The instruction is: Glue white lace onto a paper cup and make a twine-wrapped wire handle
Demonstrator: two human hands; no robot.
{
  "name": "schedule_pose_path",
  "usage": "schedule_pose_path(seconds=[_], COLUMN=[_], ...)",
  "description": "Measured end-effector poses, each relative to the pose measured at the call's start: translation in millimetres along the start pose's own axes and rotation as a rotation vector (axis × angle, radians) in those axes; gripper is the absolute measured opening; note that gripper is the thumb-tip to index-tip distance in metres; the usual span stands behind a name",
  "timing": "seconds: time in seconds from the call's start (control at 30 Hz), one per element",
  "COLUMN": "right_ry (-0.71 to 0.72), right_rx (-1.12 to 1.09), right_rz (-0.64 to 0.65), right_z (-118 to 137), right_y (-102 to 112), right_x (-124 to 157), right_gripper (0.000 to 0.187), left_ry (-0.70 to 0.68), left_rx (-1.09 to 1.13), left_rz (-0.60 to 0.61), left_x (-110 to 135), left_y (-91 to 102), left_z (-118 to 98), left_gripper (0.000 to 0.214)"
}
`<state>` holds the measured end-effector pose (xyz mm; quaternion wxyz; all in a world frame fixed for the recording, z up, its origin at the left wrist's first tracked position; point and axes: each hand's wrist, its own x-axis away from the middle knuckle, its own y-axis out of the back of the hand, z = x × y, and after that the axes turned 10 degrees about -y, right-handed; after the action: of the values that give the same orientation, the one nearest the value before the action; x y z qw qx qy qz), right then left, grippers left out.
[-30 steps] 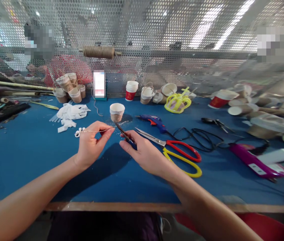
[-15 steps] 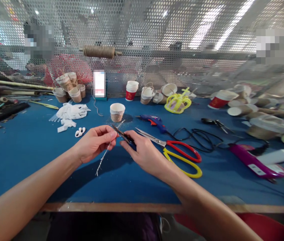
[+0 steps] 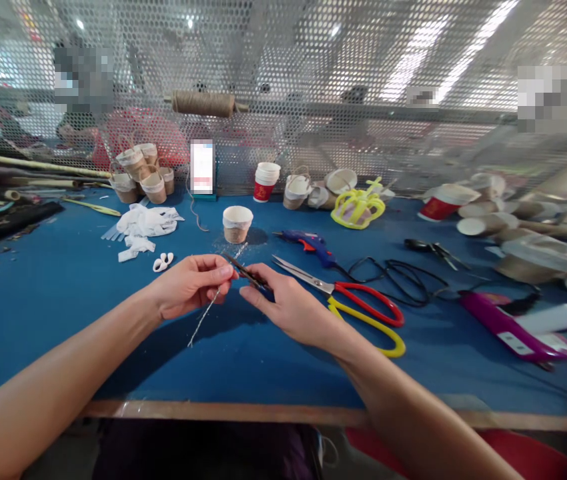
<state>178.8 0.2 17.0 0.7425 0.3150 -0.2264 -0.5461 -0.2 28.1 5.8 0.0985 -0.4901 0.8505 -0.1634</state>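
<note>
Between the thumb and fingers of my left hand (image 3: 201, 283) is a thin, whitish, twig-like strand (image 3: 204, 317), its lower end hanging towards me. My right hand (image 3: 283, 300) is closed round small dark scissors (image 3: 246, 270), whose blades point up and left to the strand at my left fingertips. Whether the blades touch the strand is hard to see. Just beyond my hands stands a small paper-lined cup wrapped in brown material (image 3: 237, 225). Large scissors with red and yellow handles (image 3: 333, 290) lie by my right hand, and behind them is a blue glue gun (image 3: 308, 243).
White gloves (image 3: 148, 221) and small white pieces (image 3: 163, 262) lie left. Wrapped cups (image 3: 152, 188), a phone (image 3: 202, 167), red-and-white cups (image 3: 265, 183) and a yellow wire frame (image 3: 358, 208) line the back by the mesh. A purple tool (image 3: 508, 327) and black cable (image 3: 398, 280) lie right.
The view has shifted slightly. Both hands stay close together, with the strand's lower end swung a little left. My left hand keeps the strand and my right hand the small scissors.
</note>
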Motion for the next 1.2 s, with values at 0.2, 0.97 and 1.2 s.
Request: schedule_pose_path(seconds=[0.2,0.97,1.2], right_ry=[-0.052,-0.162,-0.102], right_rx=[-0.095,-0.068,-0.018], right_rz=[0.006,-0.027,-0.139], right_z=[0.9,4.8,0.3], right_y=[4.7,-4.1,-10.6], right_x=[0.2,2.2,1.0], right_gripper=[0.024,0.025,0.016], left_ry=[-0.233,-0.895,-0.337], left_rx=[-0.255,-1.045,-0.171], left_rz=[-0.084,-0.309,-0.349], left_x=[-0.8,1.1,0.9], left_y=[2.1,-8.5,-22.0], left_z=[0.1,11.8,6.1], left_gripper=[0.018,0.011,0.015])
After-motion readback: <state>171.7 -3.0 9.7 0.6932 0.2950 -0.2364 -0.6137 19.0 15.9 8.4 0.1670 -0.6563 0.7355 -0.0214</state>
